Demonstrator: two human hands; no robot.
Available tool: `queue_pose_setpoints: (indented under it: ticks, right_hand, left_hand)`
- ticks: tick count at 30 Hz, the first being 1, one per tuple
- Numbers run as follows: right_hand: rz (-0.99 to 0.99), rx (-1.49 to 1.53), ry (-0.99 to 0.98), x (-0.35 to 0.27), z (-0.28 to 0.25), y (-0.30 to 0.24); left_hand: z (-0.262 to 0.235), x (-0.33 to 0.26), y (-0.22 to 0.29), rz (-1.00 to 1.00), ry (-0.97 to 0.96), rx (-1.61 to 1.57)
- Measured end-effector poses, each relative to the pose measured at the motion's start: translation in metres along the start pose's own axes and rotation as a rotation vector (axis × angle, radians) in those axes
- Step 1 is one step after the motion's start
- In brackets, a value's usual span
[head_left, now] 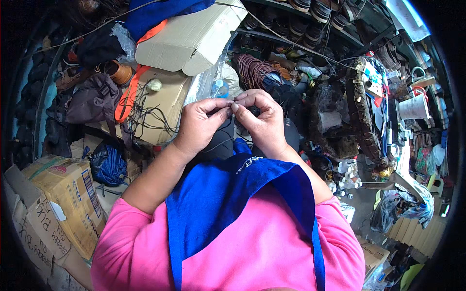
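Observation:
My left hand [201,123] and my right hand [262,119] are raised together in front of my chest, fingertips meeting. Between the pinched fingers runs a thin dark thread [227,127], which curves down over a dark object [218,145] held behind my hands, mostly hidden. Whether a needle is in the fingers cannot be told. A blue apron [218,203] lies over my pink shirt [272,252] below my forearms.
Cardboard boxes [191,36] are piled behind the hands, another box [68,194] at my left. A brown bag [92,99], tangled black cords [145,111], a coil of brown cord [255,70], shoes on shelves [310,19] and small bottles [344,177] crowd the space.

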State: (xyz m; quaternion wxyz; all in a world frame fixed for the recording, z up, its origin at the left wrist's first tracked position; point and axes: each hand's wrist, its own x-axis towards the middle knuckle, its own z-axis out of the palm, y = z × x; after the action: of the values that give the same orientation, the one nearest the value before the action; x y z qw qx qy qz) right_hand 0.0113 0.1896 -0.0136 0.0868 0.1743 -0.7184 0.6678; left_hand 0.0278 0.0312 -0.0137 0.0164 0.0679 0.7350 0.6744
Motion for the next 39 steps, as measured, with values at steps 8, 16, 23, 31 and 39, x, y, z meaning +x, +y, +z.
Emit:
queue_pose_setpoints:
  ticks: [8,16,23,31,39]
  right_hand:
    - [0.007,-0.013,0.004,0.0,0.0,0.0]
    - [-0.005,-0.035,-0.012,0.0,-0.001,0.001]
    - [0.027,-0.04,-0.016,0.0,-0.001,-0.002]
    - [-0.017,-0.058,0.001,0.0,-0.001,-0.001]
    - [-0.015,-0.057,-0.006,0.001,0.0,0.004]
  left_hand:
    - [0.0,-0.001,0.0,0.035,0.014,0.102]
    - [0.001,-0.001,0.005,0.068,0.02,0.174]
    - [0.001,-0.001,0.005,0.164,0.061,0.326]
    - [0.002,-0.001,0.012,0.199,0.086,0.377]
    - [0.001,-0.001,0.017,0.342,0.085,0.545]
